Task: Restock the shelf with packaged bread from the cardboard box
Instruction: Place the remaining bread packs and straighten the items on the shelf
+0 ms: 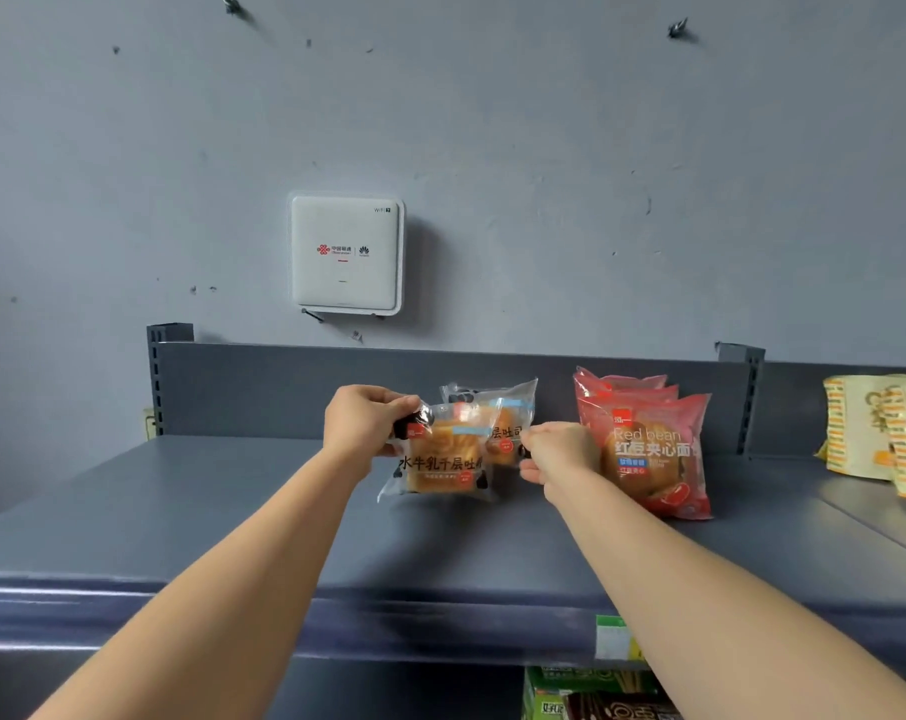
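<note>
On a matte grey shelf (pixel 222 517), left hand (pixel 360 420) and right hand (pixel 562 452) pinch a crinkly bread packet (pixel 443 462).

We see a grey-blue wall (pixel 544 148) w/ scuffs and small holes. Two metal fixings stick out near its top, one at left (pixel 230 3), one at right (pixel 678 29). A white square WiFi box (pixel 344 254) w/ a red logo hangs mid-wall. Far right, yellow-striped snack bags (pixel 856 428) stand overlapping. On the shelf (pixel 233 511) front edge sits a green & white price label (pixel 613 639); below it, green cartons (pixel 549 693) beside a dark brown pack (pixel 622 709).
</note>
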The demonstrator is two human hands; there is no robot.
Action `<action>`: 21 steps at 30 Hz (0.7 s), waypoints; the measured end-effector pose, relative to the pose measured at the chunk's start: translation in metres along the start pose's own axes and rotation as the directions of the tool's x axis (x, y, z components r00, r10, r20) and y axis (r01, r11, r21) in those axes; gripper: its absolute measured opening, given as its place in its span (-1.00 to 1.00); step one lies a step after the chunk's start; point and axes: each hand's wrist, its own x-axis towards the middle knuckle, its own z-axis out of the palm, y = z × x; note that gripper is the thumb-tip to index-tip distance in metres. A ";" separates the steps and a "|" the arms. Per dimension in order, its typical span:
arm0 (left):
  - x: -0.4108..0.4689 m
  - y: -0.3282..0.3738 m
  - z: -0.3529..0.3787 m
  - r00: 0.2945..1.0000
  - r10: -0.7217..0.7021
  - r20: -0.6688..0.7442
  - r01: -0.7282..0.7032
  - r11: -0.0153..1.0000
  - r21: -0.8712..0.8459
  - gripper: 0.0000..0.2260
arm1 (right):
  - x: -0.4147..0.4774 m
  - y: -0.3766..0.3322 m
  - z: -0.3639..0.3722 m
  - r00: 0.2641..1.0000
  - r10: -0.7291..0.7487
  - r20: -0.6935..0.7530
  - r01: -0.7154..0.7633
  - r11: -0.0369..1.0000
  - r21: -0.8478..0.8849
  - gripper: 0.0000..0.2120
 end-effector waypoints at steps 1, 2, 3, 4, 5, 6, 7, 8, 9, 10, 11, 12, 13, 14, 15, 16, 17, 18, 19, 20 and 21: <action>0.005 -0.002 0.003 1.000 -0.005 0.000 0.005 1.000 0.001 -0.88 | 0.005 0.000 0.002 1.000 0.014 -0.003 -0.014 1.000 0.004 -0.74; 0.009 -0.003 0.006 1.000 -0.010 0.001 0.010 1.000 0.002 -0.89 | 0.009 -0.001 0.003 1.000 0.029 -0.005 -0.029 1.000 0.008 -0.74; 0.013 -0.004 0.010 1.000 -0.016 0.002 0.016 1.000 0.004 -0.89 | 0.013 -0.001 0.005 0.999 0.040 -0.009 -0.040 0.999 0.012 -0.74; 0.016 -0.005 0.013 1.000 -0.021 0.002 0.021 1.000 0.006 -0.89 | 0.017 -0.001 0.006 0.999 0.048 -0.014 -0.048 0.999 0.014 -0.74; 0.019 -0.007 0.017 1.000 -0.025 0.001 0.025 1.000 0.010 -0.89 | 0.020 -0.001 0.007 0.999 0.051 -0.018 -0.050 0.999 0.012 -0.74; 0.020 -0.008 0.020 1.000 -0.027 -0.001 0.027 1.000 0.015 -0.87 | 0.022 0.000 0.008 0.998 0.052 -0.022 -0.051 0.999 0.008 -0.73; 0.023 -0.010 0.022 1.000 -0.029 -0.003 0.029 0.999 0.020 -0.86 | 0.024 0.002 0.008 0.998 0.055 -0.027 -0.055 0.998 0.003 -0.74; 0.025 -0.012 0.024 0.999 -0.034 -0.005 0.034 0.999 0.024 -0.85 | 0.024 0.002 0.009 0.998 0.059 -0.034 -0.059 0.998 -0.004 -0.77; 0.027 -0.013 0.026 0.999 -0.040 -0.006 0.040 0.999 0.026 -0.85 | 0.025 0.003 0.010 0.998 0.058 -0.039 -0.059 0.998 -0.011 -0.82; 0.028 -0.015 0.028 0.999 -0.045 -0.005 0.045 0.999 0.026 -0.84 | 0.026 0.004 0.011 0.998 0.056 -0.040 -0.057 0.998 -0.017 -0.87; 0.029 -0.016 0.030 0.999 -0.049 -0.004 0.049 0.998 0.026 -0.83 | 0.027 0.004 0.011 0.998 0.054 -0.042 -0.054 0.998 -0.019 -0.89; 0.029 -0.017 0.033 0.999 -0.051 -0.005 0.051 0.998 0.027 -0.82 | 0.029 0.005 0.012 0.998 0.053 -0.041 -0.054 0.998 -0.026 -0.86; 0.029 -0.019 0.034 0.999 -0.051 -0.009 0.052 0.998 0.030 -0.81 | 0.030 0.006 0.013 0.998 0.054 -0.035 -0.056 0.998 -0.038 -0.82; 0.029 -0.020 0.035 0.999 -0.051 -0.013 0.051 0.998 0.034 -0.81 | 0.031 0.007 0.014 0.998 0.057 -0.024 -0.058 0.997 -0.052 -0.80; 0.029 -0.022 0.036 0.999 -0.051 -0.016 0.051 0.998 0.038 -0.81 | 0.031 0.007 0.014 0.998 0.062 -0.008 -0.062 0.996 -0.064 -0.78; 0.029 -0.023 0.036 0.999 -0.051 -0.017 0.051 0.998 0.040 -0.79 | 0.031 0.008 0.014 0.998 0.070 0.010 -0.069 0.995 -0.069 -0.76; 0.029 -0.024 0.036 0.999 -0.051 -0.016 0.051 0.998 0.044 -0.77 | 0.032 0.008 0.014 0.997 0.077 0.024 -0.075 0.995 -0.068 -0.74; 0.029 -0.025 0.036 0.999 -0.052 -0.012 0.053 0.997 0.048 -0.75 | 0.032 0.008 0.014 0.996 0.082 0.035 -0.080 0.995 -0.065 -0.73; 0.028 -0.026 0.036 0.998 -0.054 -0.007 0.055 0.997 0.050 -0.74 | 0.032 0.008 0.014 0.996 0.084 0.040 -0.081 0.995 -0.064 -0.71; 0.027 -0.026 0.036 0.998 -0.057 -0.002 0.057 0.997 0.053 -0.72 | 0.031 0.008 0.015 0.995 0.085 0.043 -0.082 0.994 -0.069 -0.69; 0.027 -0.027 0.035 0.998 -0.058 0.001 0.058 0.997 0.057 -0.70 | 0.031 0.008 0.015 0.995 0.084 0.045 -0.081 0.994 -0.077 -0.67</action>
